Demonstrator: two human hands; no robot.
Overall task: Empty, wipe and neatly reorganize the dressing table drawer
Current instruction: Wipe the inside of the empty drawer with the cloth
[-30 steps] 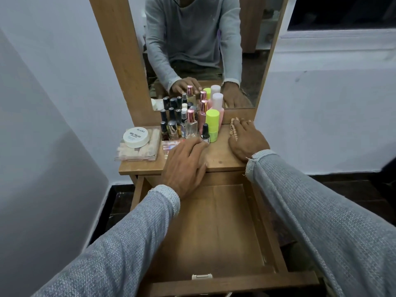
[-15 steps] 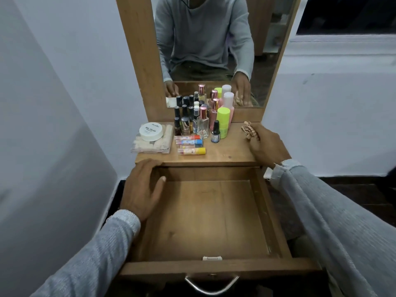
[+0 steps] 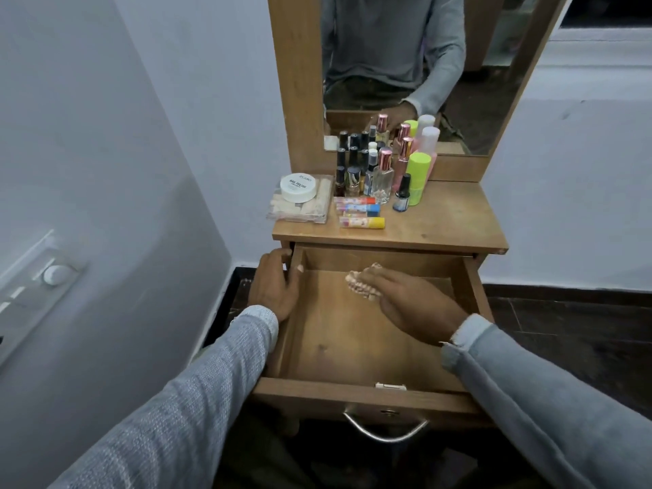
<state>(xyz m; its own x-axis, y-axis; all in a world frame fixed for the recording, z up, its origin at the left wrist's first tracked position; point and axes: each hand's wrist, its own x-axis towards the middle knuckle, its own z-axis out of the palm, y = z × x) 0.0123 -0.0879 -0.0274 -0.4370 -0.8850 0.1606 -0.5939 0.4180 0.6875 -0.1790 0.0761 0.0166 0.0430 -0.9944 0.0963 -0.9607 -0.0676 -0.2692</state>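
Observation:
The wooden drawer (image 3: 338,351) is pulled out and holds nothing but my right hand (image 3: 412,305), which lies flat near the back, pressing a small pale patterned cloth (image 3: 361,281) against the bottom. My left hand (image 3: 277,285) grips the drawer's left wall near its back corner, thumb inside. On the tabletop (image 3: 448,220) stand several bottles: nail polishes (image 3: 347,171), a clear perfume bottle (image 3: 384,178), a neon green bottle (image 3: 418,178) and a pink one. Three lip balm tubes (image 3: 360,211) lie in front, beside a white jar (image 3: 298,188) on a clear case.
A mirror (image 3: 405,65) in a wooden frame rises behind the bottles. White walls close in on the left and right; a switch panel (image 3: 38,277) is on the left wall. The drawer's metal handle (image 3: 386,430) faces me. Dark floor lies to the right.
My right hand has carried the cloth from the tabletop down into the drawer. My left hand has come off the tabletop and taken hold of the drawer's left wall.

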